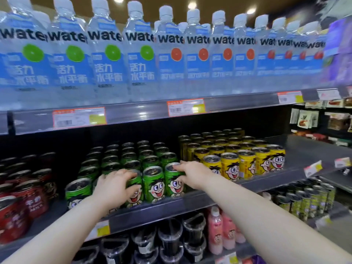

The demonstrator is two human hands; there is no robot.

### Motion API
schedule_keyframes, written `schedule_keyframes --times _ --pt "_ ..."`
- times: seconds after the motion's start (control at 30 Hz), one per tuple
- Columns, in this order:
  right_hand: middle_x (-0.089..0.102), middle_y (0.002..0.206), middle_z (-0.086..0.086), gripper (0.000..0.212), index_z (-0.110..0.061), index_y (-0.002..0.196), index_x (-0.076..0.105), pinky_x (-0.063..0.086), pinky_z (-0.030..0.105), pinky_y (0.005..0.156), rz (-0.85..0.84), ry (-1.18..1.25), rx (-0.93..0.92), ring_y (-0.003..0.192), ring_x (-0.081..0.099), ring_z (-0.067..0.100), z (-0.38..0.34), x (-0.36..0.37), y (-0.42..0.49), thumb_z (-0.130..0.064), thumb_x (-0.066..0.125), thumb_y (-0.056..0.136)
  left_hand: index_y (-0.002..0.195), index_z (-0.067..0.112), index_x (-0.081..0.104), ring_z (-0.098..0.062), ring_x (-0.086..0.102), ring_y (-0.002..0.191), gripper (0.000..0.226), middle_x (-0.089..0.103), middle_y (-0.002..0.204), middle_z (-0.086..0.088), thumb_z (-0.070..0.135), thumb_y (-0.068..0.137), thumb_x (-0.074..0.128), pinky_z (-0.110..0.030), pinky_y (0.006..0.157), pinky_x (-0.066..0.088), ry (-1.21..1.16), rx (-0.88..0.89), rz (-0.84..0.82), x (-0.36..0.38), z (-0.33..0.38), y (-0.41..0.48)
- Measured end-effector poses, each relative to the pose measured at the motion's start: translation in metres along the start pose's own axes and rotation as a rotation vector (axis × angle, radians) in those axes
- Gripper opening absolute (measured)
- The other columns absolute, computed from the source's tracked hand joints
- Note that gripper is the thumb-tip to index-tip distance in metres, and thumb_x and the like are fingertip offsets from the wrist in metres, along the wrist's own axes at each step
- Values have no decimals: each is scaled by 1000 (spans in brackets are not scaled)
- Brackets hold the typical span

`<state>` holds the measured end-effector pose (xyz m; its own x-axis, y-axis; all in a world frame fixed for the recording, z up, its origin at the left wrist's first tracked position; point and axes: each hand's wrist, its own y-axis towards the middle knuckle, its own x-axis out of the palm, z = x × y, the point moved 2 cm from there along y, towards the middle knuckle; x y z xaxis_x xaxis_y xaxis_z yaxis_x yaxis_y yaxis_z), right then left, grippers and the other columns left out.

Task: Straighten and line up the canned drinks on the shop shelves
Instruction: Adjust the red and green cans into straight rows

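A long row of water bottles (pixel 106 54) filled the top of the frame. Below it, the middle shelf (pixel 152 209) carried red cans (pixel 24 189) at lower left, a block of green cans (pixel 133 159) in the centre and yellow cans (pixel 238 162) to the right. Left of centre, the left hand (pixel 112 187) was curled round a front green can (pixel 135 197). The right hand (pixel 192 174) gripped the end green can (pixel 174 185) beside the yellow ones, fingers bent over its rim.
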<state>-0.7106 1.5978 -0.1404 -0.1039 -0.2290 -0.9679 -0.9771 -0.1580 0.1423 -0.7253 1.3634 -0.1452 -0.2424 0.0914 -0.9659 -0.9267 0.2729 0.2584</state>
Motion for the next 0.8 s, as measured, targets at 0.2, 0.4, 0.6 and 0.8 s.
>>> schedule_keyframes --times 0.2,0.4,0.6,0.8 --pt "-14 158 -4 66 -32 149 3 43 40 102 -72 63 -54 130 44 29 8 -4 -23 -30 43 97 142 21 33 -27 30 136 72 35 146 -5 62 84 47 -53 110 23 43 -3 150 -4 58 3" --pt "51 128 -3 31 -24 121 58 46 35 92 181 6 -42 116 51 20 69 -31 -54 -26 43 94 140 23 36 -21 30 135 64 35 145 0 52 86 52 -43 113 22 -116 300 198 -3 148 24" --pt "53 122 -1 33 -24 122 58 43 37 96 267 -197 134 119 46 22 169 -50 -71 -25 50 90 141 27 33 -18 30 135 64 35 145 3 52 85 53 -42 114 20 -173 413 97 15 220 65" --pt "28 152 -2 70 -30 142 34 28 40 113 84 -284 167 140 26 21 223 -71 -44 -40 66 80 144 26 28 -22 31 135 77 30 149 0 57 80 57 -39 112 27 -184 437 -18 26 252 111"
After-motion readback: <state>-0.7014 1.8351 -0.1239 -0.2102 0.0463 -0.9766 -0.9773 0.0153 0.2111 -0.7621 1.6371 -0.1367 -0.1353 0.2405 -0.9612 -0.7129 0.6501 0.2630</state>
